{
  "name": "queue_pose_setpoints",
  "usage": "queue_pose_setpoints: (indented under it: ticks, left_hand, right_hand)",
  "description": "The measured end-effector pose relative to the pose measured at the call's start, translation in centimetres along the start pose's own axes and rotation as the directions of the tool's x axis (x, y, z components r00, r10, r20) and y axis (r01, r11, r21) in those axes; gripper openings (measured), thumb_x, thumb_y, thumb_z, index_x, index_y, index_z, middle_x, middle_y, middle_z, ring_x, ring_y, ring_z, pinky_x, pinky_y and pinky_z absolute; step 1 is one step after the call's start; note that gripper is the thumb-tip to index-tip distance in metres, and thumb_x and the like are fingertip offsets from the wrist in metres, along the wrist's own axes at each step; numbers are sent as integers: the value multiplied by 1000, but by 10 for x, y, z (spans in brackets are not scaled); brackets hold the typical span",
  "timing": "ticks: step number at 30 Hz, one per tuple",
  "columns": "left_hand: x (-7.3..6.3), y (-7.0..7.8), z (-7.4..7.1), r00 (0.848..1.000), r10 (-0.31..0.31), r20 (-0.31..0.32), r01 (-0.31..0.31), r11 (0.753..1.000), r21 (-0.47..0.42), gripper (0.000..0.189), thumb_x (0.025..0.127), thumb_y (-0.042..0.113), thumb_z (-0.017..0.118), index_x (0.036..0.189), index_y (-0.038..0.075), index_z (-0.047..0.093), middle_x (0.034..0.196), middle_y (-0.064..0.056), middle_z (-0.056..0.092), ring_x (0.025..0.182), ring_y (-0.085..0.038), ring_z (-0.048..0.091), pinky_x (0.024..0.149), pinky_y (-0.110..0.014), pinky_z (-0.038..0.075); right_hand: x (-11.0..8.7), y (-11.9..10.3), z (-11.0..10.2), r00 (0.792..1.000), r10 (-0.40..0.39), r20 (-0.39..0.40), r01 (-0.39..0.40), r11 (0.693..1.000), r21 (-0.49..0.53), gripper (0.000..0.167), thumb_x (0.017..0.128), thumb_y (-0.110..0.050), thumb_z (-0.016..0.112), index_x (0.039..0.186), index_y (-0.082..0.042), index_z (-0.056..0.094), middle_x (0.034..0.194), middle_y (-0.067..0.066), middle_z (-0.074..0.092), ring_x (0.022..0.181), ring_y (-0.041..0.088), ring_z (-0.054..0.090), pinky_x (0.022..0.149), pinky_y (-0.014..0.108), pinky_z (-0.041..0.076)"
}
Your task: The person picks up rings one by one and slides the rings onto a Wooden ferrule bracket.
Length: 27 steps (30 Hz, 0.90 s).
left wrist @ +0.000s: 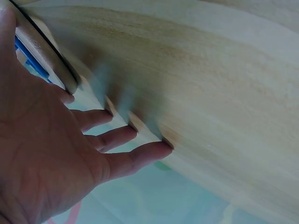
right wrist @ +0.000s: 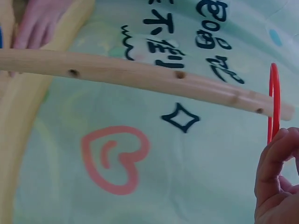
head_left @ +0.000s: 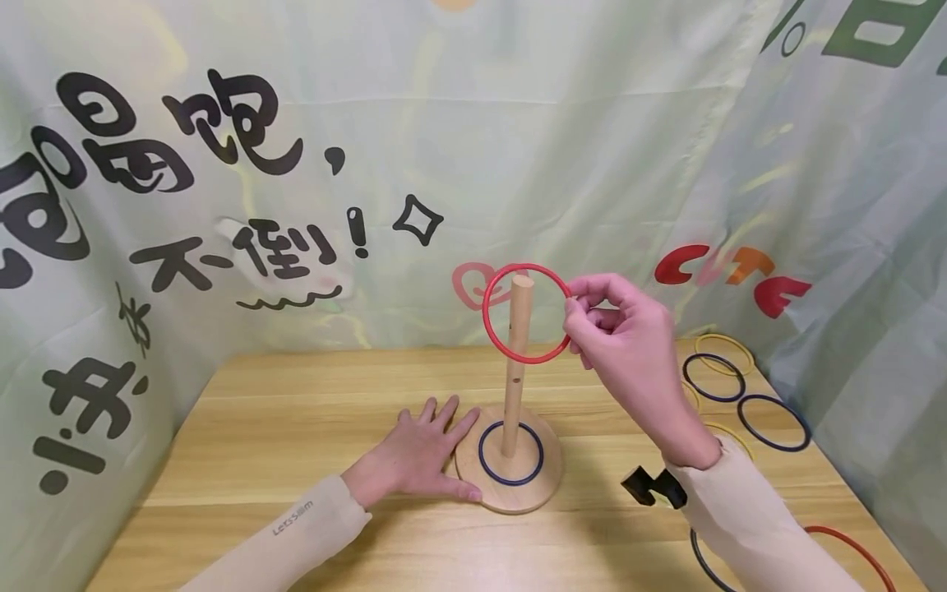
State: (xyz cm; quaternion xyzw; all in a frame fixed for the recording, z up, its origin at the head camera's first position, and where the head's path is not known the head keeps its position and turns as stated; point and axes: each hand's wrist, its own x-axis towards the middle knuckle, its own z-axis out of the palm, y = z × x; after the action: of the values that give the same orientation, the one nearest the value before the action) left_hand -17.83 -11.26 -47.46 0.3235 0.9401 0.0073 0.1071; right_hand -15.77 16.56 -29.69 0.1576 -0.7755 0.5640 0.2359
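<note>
My right hand (head_left: 625, 329) pinches a thin red ring (head_left: 528, 360) by its right side, between thumb and fingers. In the right wrist view the red ring (right wrist: 276, 93) encircles the wooden post (right wrist: 140, 77) just below its tip. The post (head_left: 514, 411) rises upright from a round wooden base (head_left: 547, 487). Around its foot a dark blue ring (head_left: 510, 483) lies on that base. My left hand (head_left: 422, 456) lies palm down with spread fingers on the table, its thumb and index finger against the base's left edge.
On the table's right side lie several loose rings, among them a yellow ring (head_left: 721, 336), a blue ring (head_left: 784, 450) and, closer, a red ring (head_left: 861, 543) partly under the right sleeve (head_left: 747, 510). A printed curtain (head_left: 414, 99) stands behind the wooden table (head_left: 296, 411).
</note>
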Motion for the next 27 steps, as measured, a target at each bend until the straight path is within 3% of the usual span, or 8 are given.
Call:
queue_pose_setpoints:
  ticks: [8,15,27]
  left_hand:
    - [0,1,-1,1000,5,-4,-5,1000,0,125,83,99,53,177,22,24,176,-23,26,153,-57,34,106,-76,42]
    - [-1,2,-1,1000,10,-11,-10,1000,4,125,83,99,53,177,22,25,176,-24,26,152,-58,35,105,-77,42]
    - [0,-1,0,1000,4,-7,-4,1000,2,125,83,99,52,176,20,27,176,-23,27,153,-56,35,106,-76,42]
  right_hand:
    - [-15,35,12,994,88,69,-84,994,-63,13,100,1,72,111,-5,74,82,10,67,53,22,62,47,28,51]
    - [-35,62,22,975,181,130,-163,977,-134,15,98,4,66,109,-5,72,80,9,65,52,23,62,48,30,51]
    - [-69,104,39,892,336,302,-281,936,-213,21,95,9,60,115,3,65,85,6,61,51,17,59,48,29,51]
